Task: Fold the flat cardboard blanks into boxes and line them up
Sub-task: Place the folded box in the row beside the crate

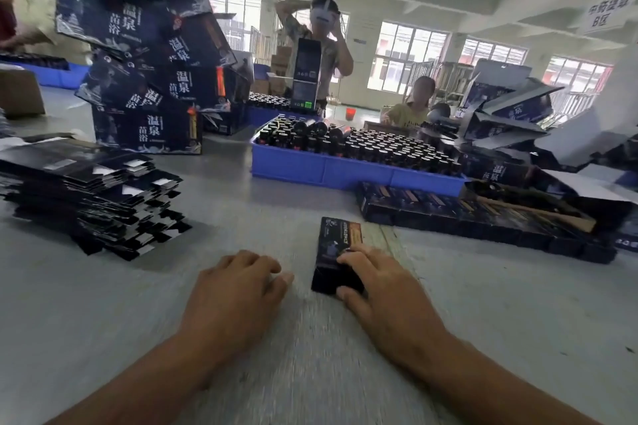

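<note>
A small dark folded box [336, 252] lies on the grey table [241, 183] in front of me. My right hand [383, 283] grips its near end, fingers on top and thumb at the near edge. To its left, my left hand [238, 290] rests on the table with fingers loosely curled and holds nothing. A tall pile of flat dark cardboard blanks [93, 197] sits at the left. A row of folded small boxes [483, 217] lies lined up at the right.
A blue tray [345, 169] full of dark bottles stands mid-table. Large dark cartons [148, 79] are stacked at the back left, with more open cartons [511, 121] at the right. Two people [324, 45] are across the table.
</note>
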A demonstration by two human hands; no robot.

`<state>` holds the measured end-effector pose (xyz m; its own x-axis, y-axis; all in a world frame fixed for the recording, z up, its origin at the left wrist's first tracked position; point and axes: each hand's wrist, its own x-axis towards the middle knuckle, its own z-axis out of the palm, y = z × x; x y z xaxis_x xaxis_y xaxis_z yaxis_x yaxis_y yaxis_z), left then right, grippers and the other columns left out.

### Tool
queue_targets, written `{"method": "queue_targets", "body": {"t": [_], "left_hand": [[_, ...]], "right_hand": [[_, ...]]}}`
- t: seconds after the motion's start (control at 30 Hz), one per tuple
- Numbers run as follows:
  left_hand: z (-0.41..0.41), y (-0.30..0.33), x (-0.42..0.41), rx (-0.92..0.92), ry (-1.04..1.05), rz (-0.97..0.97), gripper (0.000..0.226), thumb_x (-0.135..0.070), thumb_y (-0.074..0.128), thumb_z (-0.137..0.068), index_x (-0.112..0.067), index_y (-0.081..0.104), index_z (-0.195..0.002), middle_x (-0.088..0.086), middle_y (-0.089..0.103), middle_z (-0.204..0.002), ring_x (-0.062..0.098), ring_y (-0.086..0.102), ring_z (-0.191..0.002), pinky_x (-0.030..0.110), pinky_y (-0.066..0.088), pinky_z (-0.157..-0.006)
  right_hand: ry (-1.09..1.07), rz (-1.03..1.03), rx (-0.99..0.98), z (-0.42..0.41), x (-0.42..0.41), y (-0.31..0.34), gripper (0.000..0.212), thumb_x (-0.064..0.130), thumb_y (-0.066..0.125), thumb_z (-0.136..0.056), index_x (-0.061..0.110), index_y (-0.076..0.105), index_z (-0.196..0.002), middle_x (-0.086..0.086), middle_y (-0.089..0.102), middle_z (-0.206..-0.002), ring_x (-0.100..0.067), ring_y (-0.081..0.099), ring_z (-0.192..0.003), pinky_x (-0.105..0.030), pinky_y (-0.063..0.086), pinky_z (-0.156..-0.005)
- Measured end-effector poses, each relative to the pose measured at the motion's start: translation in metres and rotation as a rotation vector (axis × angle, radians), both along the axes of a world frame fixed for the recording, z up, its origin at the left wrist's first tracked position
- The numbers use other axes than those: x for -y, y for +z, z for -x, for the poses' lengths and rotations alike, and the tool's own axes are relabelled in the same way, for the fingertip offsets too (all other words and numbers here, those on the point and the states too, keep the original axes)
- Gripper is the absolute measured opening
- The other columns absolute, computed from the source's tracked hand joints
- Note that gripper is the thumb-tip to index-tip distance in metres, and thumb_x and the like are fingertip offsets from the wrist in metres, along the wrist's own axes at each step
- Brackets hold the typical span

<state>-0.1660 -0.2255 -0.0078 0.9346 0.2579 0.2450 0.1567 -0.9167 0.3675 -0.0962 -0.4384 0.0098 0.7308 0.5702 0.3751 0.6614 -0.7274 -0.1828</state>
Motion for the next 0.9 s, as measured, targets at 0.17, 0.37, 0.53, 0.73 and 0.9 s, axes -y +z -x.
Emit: {"method": "queue_targets", "body": {"t": [0.17,0.37,0.53,0.73,0.9], "left_hand": [[0.0,-0.003,0.004,-0.024,-0.031,-0.115,0.044,-0.061,0.027,-0.1,-0.043,0.048,-0.134,-0.021,0.044,-0.136,0.007,0.039,-0.127,0.032,0.033,-0.108],[-0.004,-0.002,0.003,-0.056,-0.035,-0.122,0.044,-0.067,0.026,-0.097,-0.046,0.044,-0.131,-0.025,0.035,-0.134,0.003,0.031,-0.128,0.029,0.027,-0.107],[-0.013,0.002,-0.003,-0.128,-0.048,-0.127,0.063,-0.078,0.013,-0.087,-0.048,0.039,-0.135,-0.025,0.028,-0.141,0.004,0.027,-0.135,0.031,0.024,-0.113],[-0.016,0.003,-0.003,-0.182,-0.056,-0.126,0.073,-0.085,0.009,-0.079,-0.049,0.036,-0.136,-0.027,0.025,-0.142,0.003,0.023,-0.138,0.031,0.021,-0.116],[-0.023,0.001,-0.003,-0.24,-0.055,-0.113,0.048,-0.071,0.034,-0.094,-0.046,0.04,-0.135,-0.02,0.028,-0.145,0.009,0.025,-0.138,0.035,0.021,-0.115]], "right_hand": [[-0.03,0.012,0.064,-0.063,-0.027,-0.001,0.033,0.033,0.06,-0.097,0.028,0.051,-0.129,0.004,0.058,-0.135,-0.018,0.055,-0.117,-0.037,0.047,-0.1],[-0.202,0.105,0.064,-0.148,-0.04,-0.001,0.036,0.036,0.055,-0.1,0.028,0.049,-0.134,0.002,0.055,-0.145,-0.026,0.035,-0.144,-0.046,0.033,-0.114],[-0.286,0.088,-0.008,-0.188,-0.049,0.002,0.042,0.038,0.054,-0.101,0.028,0.046,-0.14,0.0,0.048,-0.153,-0.03,0.023,-0.151,-0.052,0.022,-0.118],[-0.303,0.12,-0.052,-0.202,-0.056,0.004,0.061,0.051,0.057,-0.094,0.028,0.038,-0.147,-0.001,0.039,-0.158,-0.029,0.018,-0.152,-0.053,0.018,-0.121],[-0.279,0.121,0.042,-0.176,-0.047,0.006,0.065,0.047,0.057,-0.094,0.028,0.034,-0.152,-0.004,0.029,-0.163,-0.027,0.014,-0.154,-0.047,0.013,-0.123]]}}
